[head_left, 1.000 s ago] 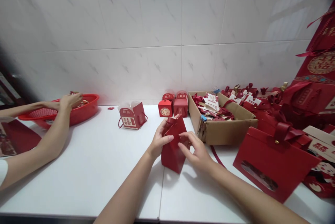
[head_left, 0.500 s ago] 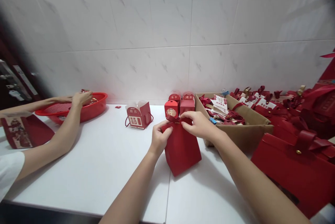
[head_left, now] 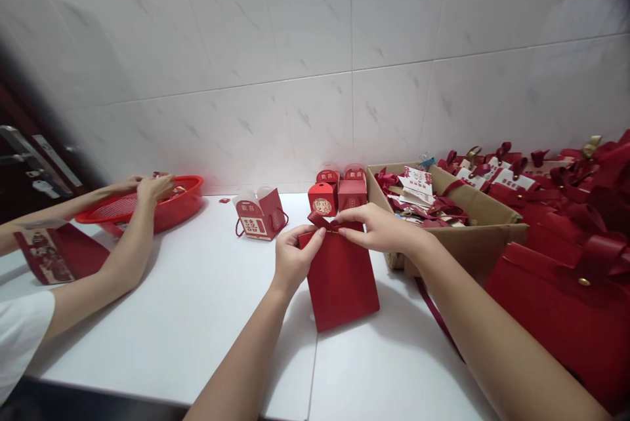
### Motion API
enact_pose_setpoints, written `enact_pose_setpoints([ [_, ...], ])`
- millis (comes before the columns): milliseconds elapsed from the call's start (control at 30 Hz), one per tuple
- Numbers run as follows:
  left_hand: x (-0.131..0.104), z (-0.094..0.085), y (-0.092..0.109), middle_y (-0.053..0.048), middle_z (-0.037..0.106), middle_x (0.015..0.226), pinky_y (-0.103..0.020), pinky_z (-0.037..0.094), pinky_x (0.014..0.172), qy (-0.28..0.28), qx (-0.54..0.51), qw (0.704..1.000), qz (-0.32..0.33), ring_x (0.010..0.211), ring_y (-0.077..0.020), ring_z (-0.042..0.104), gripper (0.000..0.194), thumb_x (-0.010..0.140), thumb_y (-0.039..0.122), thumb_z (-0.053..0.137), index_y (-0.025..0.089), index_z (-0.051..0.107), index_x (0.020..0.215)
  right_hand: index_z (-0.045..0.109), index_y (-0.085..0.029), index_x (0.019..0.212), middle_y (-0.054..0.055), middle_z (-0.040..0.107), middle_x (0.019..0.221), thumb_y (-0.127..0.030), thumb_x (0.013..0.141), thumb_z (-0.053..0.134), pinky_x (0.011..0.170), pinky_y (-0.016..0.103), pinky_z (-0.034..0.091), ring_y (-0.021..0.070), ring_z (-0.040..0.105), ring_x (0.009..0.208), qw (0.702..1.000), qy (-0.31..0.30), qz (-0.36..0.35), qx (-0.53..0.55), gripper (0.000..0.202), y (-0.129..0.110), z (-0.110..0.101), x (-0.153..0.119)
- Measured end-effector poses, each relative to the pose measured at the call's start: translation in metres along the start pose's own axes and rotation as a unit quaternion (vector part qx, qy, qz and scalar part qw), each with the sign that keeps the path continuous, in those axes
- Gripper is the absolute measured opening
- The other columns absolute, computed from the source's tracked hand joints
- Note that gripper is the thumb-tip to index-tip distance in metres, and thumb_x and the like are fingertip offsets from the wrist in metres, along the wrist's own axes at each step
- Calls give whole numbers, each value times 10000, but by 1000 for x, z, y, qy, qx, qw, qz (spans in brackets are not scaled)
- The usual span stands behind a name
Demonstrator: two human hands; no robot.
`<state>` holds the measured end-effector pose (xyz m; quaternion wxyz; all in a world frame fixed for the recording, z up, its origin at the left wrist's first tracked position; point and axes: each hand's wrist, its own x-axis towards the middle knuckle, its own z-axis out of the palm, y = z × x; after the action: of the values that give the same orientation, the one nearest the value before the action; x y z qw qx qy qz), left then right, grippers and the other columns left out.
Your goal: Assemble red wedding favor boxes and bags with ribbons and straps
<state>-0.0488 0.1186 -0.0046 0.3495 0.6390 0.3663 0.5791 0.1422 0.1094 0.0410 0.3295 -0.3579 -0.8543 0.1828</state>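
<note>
A red gift bag (head_left: 343,286) stands upright on the white table, narrow at its top, with a dark red ribbon (head_left: 322,221) across the top edge. My left hand (head_left: 294,257) pinches the bag's upper left edge, its thumb lying on the front beside the ribbon. From the right, my right hand (head_left: 377,229) grips the top edge and the ribbon's right side, thumb in front and fingers behind. Small red boxes (head_left: 323,199) stand just behind the bag. What the fingers do behind the top edge is hidden.
A cardboard box (head_left: 472,237) of tags and ribbons stands right, beside many finished-looking red bags (head_left: 561,303). Left of centre is a small red box with cord handles (head_left: 259,214). Another person's arms (head_left: 125,244) reach over a red plastic basket (head_left: 184,208); a red bag (head_left: 81,250) stands nearby.
My view has tilted and shifted slightly. Both hands stay at the bag's top; the left thumb has moved up to the ribbon, whose left end now sticks up more.
</note>
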Motion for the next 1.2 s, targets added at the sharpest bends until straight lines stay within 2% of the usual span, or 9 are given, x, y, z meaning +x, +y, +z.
enact_pose_setpoints([
  [233, 1, 0, 0, -26, 662, 678, -266, 495, 549, 1, -10, 1000, -29, 637, -183, 619, 214, 696, 373, 706, 160, 687, 692, 658, -195, 936, 34, 667, 848, -221, 844, 530, 649, 267, 458, 165, 580, 733, 1000, -1, 2, 20, 160, -2, 2, 0],
  [367, 1, 0, 0, -16, 649, 687, -264, 495, 581, -6, -1, 1000, -15, 645, -171, 609, 205, 711, 366, 691, 168, 652, 672, 643, -187, 927, 34, 655, 842, -222, 847, 523, 650, 267, 449, 158, 565, 725, 1000, 8, 13, 15, 149, -2, 5, 1],
  [600, 0, 0, 0, 16, 572, 631, -219, 443, 547, -11, -1, 1000, -8, 604, -122, 538, 223, 724, 340, 686, 164, 592, 623, 623, -169, 891, 27, 644, 827, -199, 845, 485, 626, 249, 413, 142, 555, 715, 1000, 21, 12, 2, 148, -3, 9, 1],
  [833, 0, 1, 3, -6, 633, 690, -222, 457, 594, -22, 1, 1000, -5, 664, -134, 562, 181, 709, 311, 712, 153, 635, 668, 599, -157, 824, 13, 617, 737, -211, 830, 487, 574, 242, 373, 118, 512, 633, 999, 31, 28, -19, 125, -10, 15, 2],
  [1100, -2, 1, 4, -18, 672, 803, -233, 470, 698, -59, 15, 997, 40, 771, -151, 586, 108, 750, 252, 667, 166, 678, 814, 610, -168, 865, 20, 616, 792, -222, 842, 464, 589, 250, 377, 129, 521, 682, 998, 10, 61, 28, 157, -5, 13, 3],
  [1200, -2, 1, 4, -21, 661, 794, -240, 473, 694, -66, 30, 996, 43, 764, -154, 584, 104, 745, 245, 666, 158, 659, 802, 612, -172, 846, 18, 613, 799, -240, 869, 433, 593, 253, 372, 129, 516, 690, 996, 4, 74, 51, 193, -5, 12, 3],
])
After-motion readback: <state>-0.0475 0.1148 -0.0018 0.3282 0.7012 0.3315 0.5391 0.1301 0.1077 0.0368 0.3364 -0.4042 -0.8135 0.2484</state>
